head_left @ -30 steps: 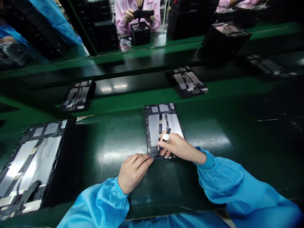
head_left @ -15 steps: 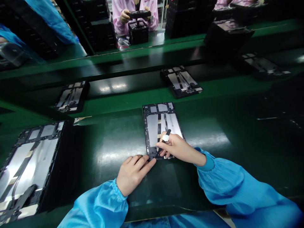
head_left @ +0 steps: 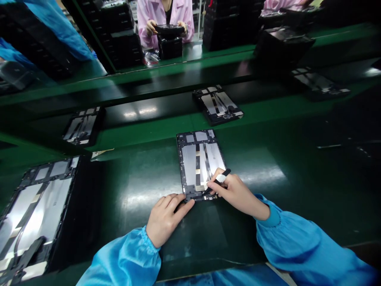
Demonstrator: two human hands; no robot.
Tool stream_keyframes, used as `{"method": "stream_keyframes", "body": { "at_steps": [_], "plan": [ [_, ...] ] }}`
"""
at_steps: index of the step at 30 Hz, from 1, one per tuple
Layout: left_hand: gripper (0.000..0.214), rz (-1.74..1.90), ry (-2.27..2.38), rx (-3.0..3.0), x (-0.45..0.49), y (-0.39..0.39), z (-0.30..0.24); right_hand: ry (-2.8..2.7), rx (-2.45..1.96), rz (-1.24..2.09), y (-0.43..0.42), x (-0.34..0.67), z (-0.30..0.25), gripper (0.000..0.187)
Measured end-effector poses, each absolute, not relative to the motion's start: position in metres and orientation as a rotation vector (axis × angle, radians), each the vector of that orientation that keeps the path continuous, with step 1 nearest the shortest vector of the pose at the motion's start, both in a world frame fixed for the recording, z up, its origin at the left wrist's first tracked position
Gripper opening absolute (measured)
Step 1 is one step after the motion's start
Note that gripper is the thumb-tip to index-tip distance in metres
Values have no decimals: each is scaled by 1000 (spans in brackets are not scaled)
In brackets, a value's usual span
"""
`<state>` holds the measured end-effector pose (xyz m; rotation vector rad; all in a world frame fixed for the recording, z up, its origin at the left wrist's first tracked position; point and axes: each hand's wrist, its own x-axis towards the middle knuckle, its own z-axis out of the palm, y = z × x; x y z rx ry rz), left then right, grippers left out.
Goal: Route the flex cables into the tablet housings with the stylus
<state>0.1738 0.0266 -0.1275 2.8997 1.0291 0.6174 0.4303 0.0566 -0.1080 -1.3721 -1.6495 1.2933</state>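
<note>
An opened tablet (head_left: 188, 163) lies flat on the green bench, its silver inside facing up and a dark strip along its near end. My left hand (head_left: 166, 217) rests at its near left corner, thumb and fingers extended and apart, touching the edge. Pinched like a pen in my right hand (head_left: 230, 188) is a slim black pointed tool (head_left: 226, 172); whether it is tweezers or a pick I cannot tell. A small white piece sits by its upper part. The tool's tip meets the dark strip near the middle of the tablet's near end.
A larger-looking opened tablet (head_left: 44, 206) sits raised at the left. Beyond the bench, more opened tablets (head_left: 218, 104) lie along a belt. Across it, a person in pink (head_left: 166, 24) holds a dark device among black stacks (head_left: 222, 28). A green post (head_left: 32, 129) juts in from the left.
My right hand has moved right along the tablet's near end, and the tool leans over more. The tablets on the belt have shifted left. My left hand stays at the corner.
</note>
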Motion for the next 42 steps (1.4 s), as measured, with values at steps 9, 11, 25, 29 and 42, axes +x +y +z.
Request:
{"method": "stream_keyframes", "body": {
  "at_steps": [9,11,25,29,42],
  "plan": [
    [36,576,1026,2968,177,26,-132,-1554,-1348,1356,57,431,-109,18],
    [39,540,1029,2994,178,26,-131,-1560,-1351,1355,57,431,-109,18],
    [42,411,1164,3014,190,20,-129,-1593,-1363,1314,57,429,-111,19],
    [46,368,1163,2958,192,24,-129,-1573,-1349,1233,56,431,-115,21],
    [34,462,1204,3078,179,43,-122,-1185,-1164,1147,106,372,-150,40]
  ]
}}
